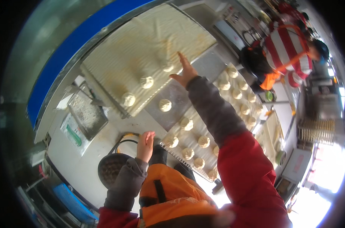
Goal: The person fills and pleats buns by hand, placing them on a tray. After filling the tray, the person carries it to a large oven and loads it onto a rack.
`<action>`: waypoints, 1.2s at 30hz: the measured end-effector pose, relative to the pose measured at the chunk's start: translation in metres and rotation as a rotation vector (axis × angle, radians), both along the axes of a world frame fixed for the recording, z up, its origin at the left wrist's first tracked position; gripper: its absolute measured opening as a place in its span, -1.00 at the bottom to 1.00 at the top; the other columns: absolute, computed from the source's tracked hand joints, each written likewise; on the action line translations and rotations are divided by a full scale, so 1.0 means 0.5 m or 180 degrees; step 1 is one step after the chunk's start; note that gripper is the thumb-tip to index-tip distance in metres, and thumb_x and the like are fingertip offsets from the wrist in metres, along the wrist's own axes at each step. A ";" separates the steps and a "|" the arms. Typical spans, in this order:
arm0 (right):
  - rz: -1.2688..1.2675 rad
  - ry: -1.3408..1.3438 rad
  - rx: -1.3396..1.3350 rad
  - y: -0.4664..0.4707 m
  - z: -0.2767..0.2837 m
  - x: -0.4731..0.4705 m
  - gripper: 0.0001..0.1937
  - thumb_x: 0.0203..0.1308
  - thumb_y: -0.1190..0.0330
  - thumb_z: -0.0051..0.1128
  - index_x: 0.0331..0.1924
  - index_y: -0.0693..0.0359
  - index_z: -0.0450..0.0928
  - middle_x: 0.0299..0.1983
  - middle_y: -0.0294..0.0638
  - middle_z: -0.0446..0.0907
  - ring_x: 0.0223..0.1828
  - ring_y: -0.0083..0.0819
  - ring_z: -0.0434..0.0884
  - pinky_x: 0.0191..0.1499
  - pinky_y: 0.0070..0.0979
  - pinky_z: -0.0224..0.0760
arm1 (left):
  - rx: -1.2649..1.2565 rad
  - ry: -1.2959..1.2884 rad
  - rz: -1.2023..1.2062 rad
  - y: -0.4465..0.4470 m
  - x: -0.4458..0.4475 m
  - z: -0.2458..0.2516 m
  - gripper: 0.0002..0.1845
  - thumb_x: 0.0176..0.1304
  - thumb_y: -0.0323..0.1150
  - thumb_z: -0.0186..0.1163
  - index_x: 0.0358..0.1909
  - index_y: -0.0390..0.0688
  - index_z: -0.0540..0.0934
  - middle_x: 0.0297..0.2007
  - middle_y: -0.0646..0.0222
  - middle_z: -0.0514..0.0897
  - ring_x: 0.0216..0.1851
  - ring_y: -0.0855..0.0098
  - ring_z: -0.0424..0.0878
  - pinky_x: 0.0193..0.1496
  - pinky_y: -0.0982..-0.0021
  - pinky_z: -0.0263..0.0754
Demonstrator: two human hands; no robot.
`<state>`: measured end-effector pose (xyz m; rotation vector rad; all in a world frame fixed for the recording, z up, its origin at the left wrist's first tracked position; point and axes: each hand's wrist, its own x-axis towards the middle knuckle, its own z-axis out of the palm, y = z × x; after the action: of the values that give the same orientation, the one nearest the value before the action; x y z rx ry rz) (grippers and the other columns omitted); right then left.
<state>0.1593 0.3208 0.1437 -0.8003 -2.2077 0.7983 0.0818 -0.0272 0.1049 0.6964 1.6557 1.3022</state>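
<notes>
My right hand (186,70) reaches over the near edge of a cloth-lined tray (126,48), its fingers apart and nothing held. Just beside its fingertips sits a pleated dough bun (168,66); two more, a bun (146,82) and a bun (128,99), stand in line with it along that edge. On the metal sheet below lies one bun (165,105). My left hand (146,144) is raised in front of my orange apron (172,185), seemingly with nothing in it; its fingers are close together. A perforated, cloth-lined tray (176,129) nearer me holds several pleated buns.
A metal pan of flour (88,114) with a scraper stands at the left, near a green-handled tool (73,135). A dark round pan (114,169) is low beside my left arm. At the upper right a co-worker (289,51) in red and white stripes bends over. Stacked trays (317,129) stand far right.
</notes>
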 end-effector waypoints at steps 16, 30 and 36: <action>-0.3830 0.0800 -0.2895 -0.677 -0.261 0.915 -0.82 0.35 0.39 0.00 -0.05 0.20 0.58 -0.36 -0.20 0.65 -0.43 -0.45 0.63 -0.42 -0.44 0.58 | -0.0325 0.2089 -0.1837 0.177 0.045 -0.065 -0.80 0.39 -0.31 0.02 -0.18 -0.19 0.56 -0.21 0.08 0.64 -0.13 -0.03 0.57 -0.09 0.14 0.46; -0.3905 0.0806 -0.1792 -0.624 -0.134 0.826 -0.71 0.37 0.24 -0.02 -0.42 0.25 0.51 -0.61 -0.29 0.40 -0.54 -0.49 0.36 -0.43 -0.43 0.26 | -0.0145 0.0349 -0.1999 0.144 0.031 -0.024 -0.70 0.47 -0.27 -0.02 0.06 -0.26 0.47 -0.15 0.14 0.59 -0.10 0.24 0.53 0.10 0.34 0.37; -0.4168 0.1513 -0.2414 -0.646 -0.110 0.814 -0.75 0.35 0.30 0.05 -0.40 0.30 0.54 -0.57 -0.46 0.43 -0.52 -0.68 0.34 -0.46 -0.58 0.25 | -0.0139 0.0657 -0.2178 0.130 0.019 0.042 -0.71 0.48 -0.31 -0.07 0.09 -0.26 0.43 -0.04 0.18 0.53 0.00 0.34 0.45 0.11 0.39 0.33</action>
<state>0.5662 -0.0022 0.0885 -1.8396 -0.5803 0.9128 0.0914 0.0379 0.1260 1.2659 1.4027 0.7167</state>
